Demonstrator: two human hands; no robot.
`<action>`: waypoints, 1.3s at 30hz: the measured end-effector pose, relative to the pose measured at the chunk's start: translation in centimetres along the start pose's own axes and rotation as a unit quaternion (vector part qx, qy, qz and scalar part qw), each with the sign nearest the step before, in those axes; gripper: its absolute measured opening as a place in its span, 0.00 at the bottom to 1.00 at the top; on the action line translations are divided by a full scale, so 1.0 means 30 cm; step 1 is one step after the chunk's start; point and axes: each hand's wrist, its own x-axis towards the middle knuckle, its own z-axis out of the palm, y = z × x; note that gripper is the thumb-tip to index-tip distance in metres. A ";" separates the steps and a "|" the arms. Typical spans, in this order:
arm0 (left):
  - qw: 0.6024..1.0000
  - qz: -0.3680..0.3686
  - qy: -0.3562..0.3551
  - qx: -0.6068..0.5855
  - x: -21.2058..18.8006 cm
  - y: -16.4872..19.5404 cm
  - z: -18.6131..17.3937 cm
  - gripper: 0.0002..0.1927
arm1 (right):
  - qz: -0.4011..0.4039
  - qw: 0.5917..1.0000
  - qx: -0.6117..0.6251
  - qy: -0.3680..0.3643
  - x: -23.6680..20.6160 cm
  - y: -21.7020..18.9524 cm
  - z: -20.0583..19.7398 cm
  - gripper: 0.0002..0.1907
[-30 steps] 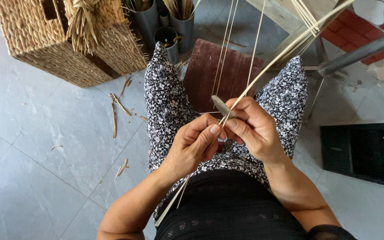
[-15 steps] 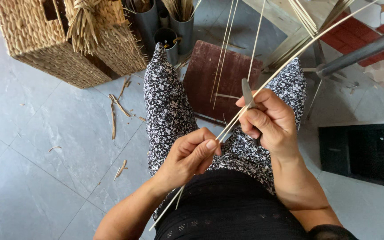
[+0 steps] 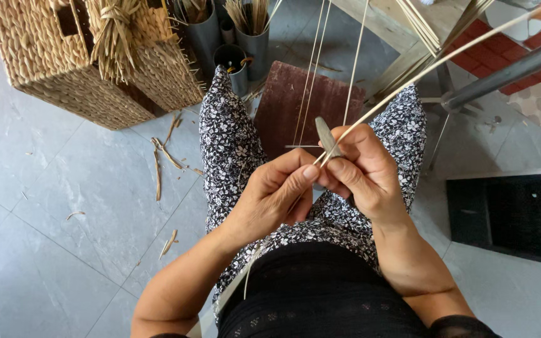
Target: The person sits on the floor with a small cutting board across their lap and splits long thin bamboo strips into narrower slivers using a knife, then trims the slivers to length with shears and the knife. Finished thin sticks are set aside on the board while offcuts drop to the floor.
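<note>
**Blade set against the cane strip, both hands closed over my lap**

The grey tiled floor (image 3: 64,206) spread under me, with the big woven basket (image 3: 45,69) at the far left and a few metal tubes (image 3: 255,40) of cut stalks beside it. A brown board (image 3: 320,100) lay between my knees, and dry scraps (image 3: 158,169) were scattered on the tiles near my left leg.

Over my lap my left hand (image 3: 277,197) and right hand (image 3: 361,172) met, knuckles almost touching. The long pale cane strip (image 3: 446,57) ran down from the upper right, slanting across the board and into both hands. Its near end passed under my left palm towards my waist.

By my judgement I was paring or splitting that strip. The small blade (image 3: 327,139) stood up out of my right fist, with its tip pointing away from me and its edge right where the strip entered my grip. My right fingers were wrapped tight round the handle. My left thumb and forefinger were pinched together on the strip just beside the blade, with the thumb tip touching my right fingers.

Any further cut there called for a steady pinch and a shallow angle, since my left fingertips (image 3: 308,172) sat so close to the edge
</note>
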 end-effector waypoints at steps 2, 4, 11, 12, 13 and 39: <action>1.000 0.008 -0.013 -0.016 0.008 -0.015 0.000 0.15 | -0.002 1.000 -0.009 0.002 -0.004 0.000 -0.009 0.09; 0.999 0.005 -0.022 -0.033 0.008 -0.033 -0.003 0.15 | 0.010 1.000 0.018 0.008 -0.009 0.006 -0.017 0.09; 0.998 -0.052 -0.020 -0.038 -0.028 -0.060 -0.016 0.15 | 0.022 0.992 0.120 0.024 -0.006 0.020 -0.062 0.10; 0.997 -0.067 -0.019 -0.040 -0.035 -0.062 -0.016 0.15 | 0.024 0.994 0.102 0.027 -0.003 0.022 -0.067 0.10; 0.997 -0.063 -0.017 -0.048 -0.040 -0.064 -0.017 0.15 | 0.026 0.996 0.085 0.030 -0.002 0.022 -0.070 0.09; 0.996 -0.089 0.008 0.030 -0.073 -0.038 -0.038 0.17 | -0.015 0.992 0.071 0.103 0.011 -0.013 -0.152 0.09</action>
